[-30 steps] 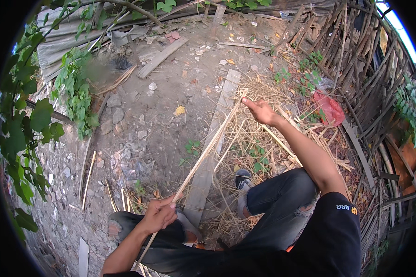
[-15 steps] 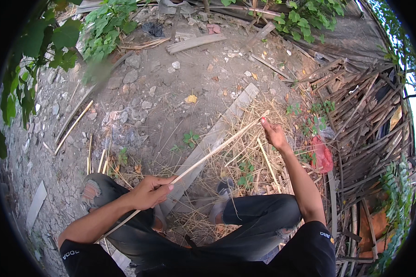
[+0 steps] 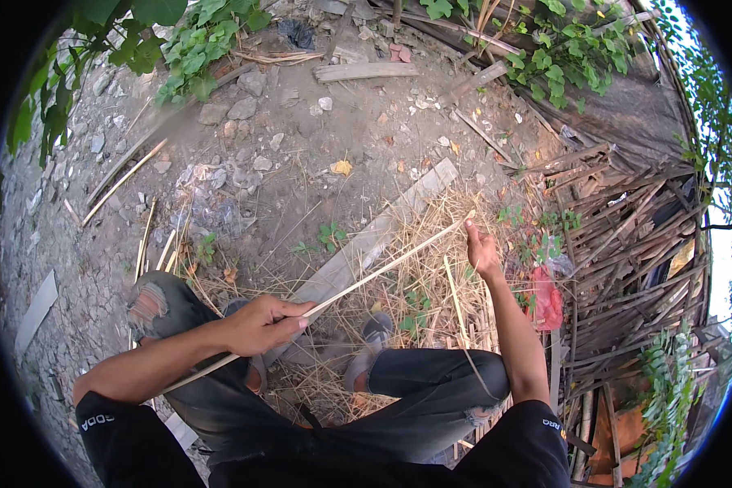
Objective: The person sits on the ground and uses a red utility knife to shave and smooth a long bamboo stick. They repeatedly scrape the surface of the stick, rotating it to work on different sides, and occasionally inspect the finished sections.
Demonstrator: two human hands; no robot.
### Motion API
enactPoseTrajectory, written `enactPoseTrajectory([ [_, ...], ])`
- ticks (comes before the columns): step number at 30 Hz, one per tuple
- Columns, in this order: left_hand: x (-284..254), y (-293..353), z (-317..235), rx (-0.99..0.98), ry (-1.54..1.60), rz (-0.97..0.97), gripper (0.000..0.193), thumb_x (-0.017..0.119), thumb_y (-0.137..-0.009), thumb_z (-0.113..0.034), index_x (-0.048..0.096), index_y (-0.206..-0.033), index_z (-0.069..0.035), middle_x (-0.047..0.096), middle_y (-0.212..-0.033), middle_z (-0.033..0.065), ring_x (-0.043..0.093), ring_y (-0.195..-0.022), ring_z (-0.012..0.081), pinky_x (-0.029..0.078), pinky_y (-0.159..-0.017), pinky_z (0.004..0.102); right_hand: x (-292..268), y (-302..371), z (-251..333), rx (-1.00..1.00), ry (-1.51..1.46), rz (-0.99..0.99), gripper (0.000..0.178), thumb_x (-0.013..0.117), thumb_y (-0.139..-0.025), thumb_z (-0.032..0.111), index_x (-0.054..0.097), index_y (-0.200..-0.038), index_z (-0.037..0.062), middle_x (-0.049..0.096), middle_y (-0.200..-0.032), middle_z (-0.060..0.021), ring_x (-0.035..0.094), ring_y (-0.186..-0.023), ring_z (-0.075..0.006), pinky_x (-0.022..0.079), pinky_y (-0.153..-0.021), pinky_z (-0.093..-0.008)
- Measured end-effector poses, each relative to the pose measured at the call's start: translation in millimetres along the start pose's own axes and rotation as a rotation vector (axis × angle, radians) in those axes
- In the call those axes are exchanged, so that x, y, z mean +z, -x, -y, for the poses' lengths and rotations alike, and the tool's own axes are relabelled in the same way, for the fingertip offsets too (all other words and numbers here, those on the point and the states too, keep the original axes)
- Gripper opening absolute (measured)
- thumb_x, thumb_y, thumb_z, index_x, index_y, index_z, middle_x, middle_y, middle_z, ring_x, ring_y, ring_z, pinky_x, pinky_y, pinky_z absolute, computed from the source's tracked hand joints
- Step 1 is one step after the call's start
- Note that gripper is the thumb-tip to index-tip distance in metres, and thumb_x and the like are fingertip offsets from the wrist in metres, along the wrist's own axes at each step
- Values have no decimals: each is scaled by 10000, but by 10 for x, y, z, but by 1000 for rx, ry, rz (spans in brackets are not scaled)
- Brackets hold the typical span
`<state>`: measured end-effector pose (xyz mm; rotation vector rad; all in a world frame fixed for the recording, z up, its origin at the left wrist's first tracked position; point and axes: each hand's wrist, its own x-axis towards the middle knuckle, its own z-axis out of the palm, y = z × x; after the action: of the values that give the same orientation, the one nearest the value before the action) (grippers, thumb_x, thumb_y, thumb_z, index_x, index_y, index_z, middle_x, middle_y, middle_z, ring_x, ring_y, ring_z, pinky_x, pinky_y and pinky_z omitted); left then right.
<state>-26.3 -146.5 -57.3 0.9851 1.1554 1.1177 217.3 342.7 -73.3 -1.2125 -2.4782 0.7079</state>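
One grey plank [image 3: 419,193] lies beneath the strip [image 3: 382,270] (left fingers [image 3: 291,309], right fingers [image 3: 472,235] pinching it).

there are 2 hands [image 3: 262,325] and 1 held strip [image 3: 366,281].

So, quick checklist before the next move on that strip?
1. Left hand closed around the pale strip: ok.
2. Right hand at the strip's far end: ok.
3. Right hand's pinch secure: cannot tell, contact too small to read.
4. Gloves on: not ok, both hands bare.
5. Strip's near end clear of the leg: cannot tell, partly hidden by the left forearm.
6. Red plastic apart from the strip: ok, off to the right.
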Motion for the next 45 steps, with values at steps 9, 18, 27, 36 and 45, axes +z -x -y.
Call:
enactPoseTrajectory([
  [9, -18, 88, -24, -107, 154, -16, 447, 455, -1096, -162, 421, -1536, -92, 359, -596, -56, 337, -496, 45, 331, -467, 248, -3, 252, 381, 515, -1186, 605, 662, 421, -970, 724, 301, -609, 183, 217, -466, 68, 171, -356, -78, 143, -331, -247],
  [18, -20, 55, 61, -126, 84, -119, 435, 523, -1065, -154, 488, -1487, -53, 400, -650, -54, 372, -569, 41, 340, -509, 246, 59, 207, 210, -22, 206, 56, 670, 481, -978, 663, 674, -818, 42, 630, -623, -185, 627, -585, -347, 516, -628, -483],
  [27, 27, -6, 10, -43, -87, -57, 434, 514, -1066, -154, 485, -1489, -61, 406, -651, -54, 375, -579, 41, 364, -523, 248, -75, 89, 185, -135, 301, -99, 608, 462, -1008, 604, 654, -823, 58, 620, -628, -181, 611, -577, -362, 481, -565, -487],
  [36, -55, 37, -15, -74, 261, -21, 427, 487, -1084, -152, 475, -1500, -60, 350, -612, -64, 319, -517, 41, 323, -481, 253, 2, 150, 467, 391, -1470, 707, 640, 389, -998, 700, 345, -643, 170, 236, -472, 69, 180, -367, -80, 159, -350, -253],
  [45, -141, 45, 12, -69, -79, -249, 435, 513, -1069, -174, 488, -1485, -51, 411, -643, -65, 377, -562, 33, 359, -508, 252, -327, 239, 396, 1, 345, 233, 355, 796, -777, 325, 661, -931, 36, 623, -677, -88, 577, -657, -207, 492, -675, -347],
])
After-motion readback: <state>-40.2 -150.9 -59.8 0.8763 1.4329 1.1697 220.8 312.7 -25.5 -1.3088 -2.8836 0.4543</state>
